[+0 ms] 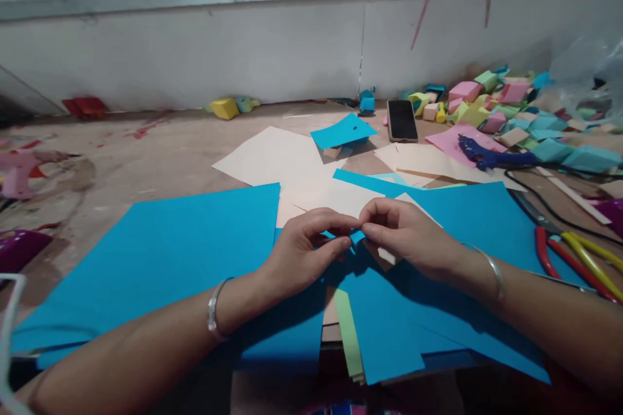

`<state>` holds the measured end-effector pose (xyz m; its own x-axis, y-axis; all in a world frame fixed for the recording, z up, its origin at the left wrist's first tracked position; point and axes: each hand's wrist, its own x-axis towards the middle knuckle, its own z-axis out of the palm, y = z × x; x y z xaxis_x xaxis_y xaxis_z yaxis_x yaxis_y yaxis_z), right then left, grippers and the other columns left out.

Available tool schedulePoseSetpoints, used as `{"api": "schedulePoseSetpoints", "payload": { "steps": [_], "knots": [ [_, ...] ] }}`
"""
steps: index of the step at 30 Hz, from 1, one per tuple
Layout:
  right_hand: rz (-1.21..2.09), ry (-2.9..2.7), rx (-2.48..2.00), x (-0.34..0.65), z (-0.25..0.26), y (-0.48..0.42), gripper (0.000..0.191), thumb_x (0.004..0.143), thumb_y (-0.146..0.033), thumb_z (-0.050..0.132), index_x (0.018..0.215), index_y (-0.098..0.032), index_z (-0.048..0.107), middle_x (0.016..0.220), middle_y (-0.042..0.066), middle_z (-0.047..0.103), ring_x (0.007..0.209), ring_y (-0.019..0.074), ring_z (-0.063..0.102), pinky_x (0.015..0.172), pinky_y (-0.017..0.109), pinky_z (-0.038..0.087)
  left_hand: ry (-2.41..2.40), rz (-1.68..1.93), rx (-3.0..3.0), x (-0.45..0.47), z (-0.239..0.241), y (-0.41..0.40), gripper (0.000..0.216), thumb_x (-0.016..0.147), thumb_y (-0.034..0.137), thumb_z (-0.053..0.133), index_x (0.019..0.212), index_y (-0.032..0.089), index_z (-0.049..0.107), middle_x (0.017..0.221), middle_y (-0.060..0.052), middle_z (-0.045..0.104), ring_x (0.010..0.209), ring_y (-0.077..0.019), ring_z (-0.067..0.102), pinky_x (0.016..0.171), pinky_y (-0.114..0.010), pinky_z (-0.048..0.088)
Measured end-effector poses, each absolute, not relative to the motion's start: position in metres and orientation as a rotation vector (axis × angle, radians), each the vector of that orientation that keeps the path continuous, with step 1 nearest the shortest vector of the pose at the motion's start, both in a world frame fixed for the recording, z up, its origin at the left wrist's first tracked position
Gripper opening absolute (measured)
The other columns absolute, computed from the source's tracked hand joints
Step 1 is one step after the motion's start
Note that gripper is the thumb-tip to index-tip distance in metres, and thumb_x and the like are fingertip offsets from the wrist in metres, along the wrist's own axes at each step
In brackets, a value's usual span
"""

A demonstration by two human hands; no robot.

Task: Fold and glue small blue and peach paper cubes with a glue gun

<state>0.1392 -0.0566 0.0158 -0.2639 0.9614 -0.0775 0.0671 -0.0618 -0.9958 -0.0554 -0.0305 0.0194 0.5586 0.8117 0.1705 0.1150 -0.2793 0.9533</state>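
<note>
Between my two hands is a small blue paper piece [357,237], folded and partly hidden by the fingers. My left hand [311,243] pinches it from the left with thumb and forefinger. From the other side, the fingertips of my right hand [406,230] close on its upper right edge. Under the hands lie large blue paper sheets, one on the left [195,246] and one on the right [467,227]. Cream paper [272,155] spreads out behind them, and a cut blue piece [343,131] rests on top of it.
Pliers [542,253] and yellow-handled scissors [586,259] lie at right. Behind them are a blue glue gun [496,154] with a cord, a phone [402,120] and a heap of folded paper shapes [516,104]. A pink glue gun [19,168] sits far left.
</note>
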Motion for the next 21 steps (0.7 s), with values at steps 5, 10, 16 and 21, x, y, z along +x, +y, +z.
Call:
{"api": "schedulePoseSetpoints", "payload": {
  "steps": [5,10,16,21],
  "knots": [
    [1.475,-1.415,-1.160,0.1403,0.0157,-0.0564,0.007,0.082,-0.023,0.060,0.081,-0.017,0.058,0.059,-0.004,0.054,0.049,0.0073,0.046,0.044,0.021,0.034,0.753,0.862,1.976,-0.0578,0.0198,-0.0313,0.023,0.077,0.012,0.071,0.099,0.020,0.074,0.093,-0.007,0.071,0.083,-0.0162,0.067,0.064,-0.022,0.059],
    [1.512,-1.390,-1.142,0.1400,0.0157,-0.0582,0.009,0.083,-0.026,0.060,0.080,-0.018,0.056,0.060,-0.004,0.053,0.047,0.0079,0.047,0.043,0.022,0.034,0.742,0.896,2.074,-0.0586,0.0206,-0.0296,0.021,0.078,0.014,0.071,0.098,0.019,0.075,0.090,-0.008,0.071,0.081,-0.0155,0.068,0.060,-0.020,0.057],
    [1.311,-1.549,-1.184,0.1417,0.0166,-0.0568,0.011,0.086,-0.018,0.052,0.084,-0.018,0.063,0.071,-0.001,0.059,0.061,0.0111,0.053,0.054,0.024,0.041,0.786,0.932,2.008,-0.0590,0.0222,-0.0275,0.019,0.076,0.014,0.073,0.095,0.019,0.075,0.090,-0.007,0.072,0.082,-0.0159,0.068,0.063,-0.022,0.058],
    [0.861,-1.833,-1.095,0.1440,0.0176,-0.0618,0.022,0.095,-0.021,0.043,0.103,-0.018,0.064,0.099,0.006,0.067,0.090,0.0163,0.061,0.078,0.030,0.047,0.885,0.878,1.601,-0.0569,0.0214,-0.0253,0.021,0.071,0.014,0.077,0.091,0.017,0.073,0.085,-0.004,0.074,0.074,-0.0157,0.070,0.068,-0.026,0.060]
  ]
}}
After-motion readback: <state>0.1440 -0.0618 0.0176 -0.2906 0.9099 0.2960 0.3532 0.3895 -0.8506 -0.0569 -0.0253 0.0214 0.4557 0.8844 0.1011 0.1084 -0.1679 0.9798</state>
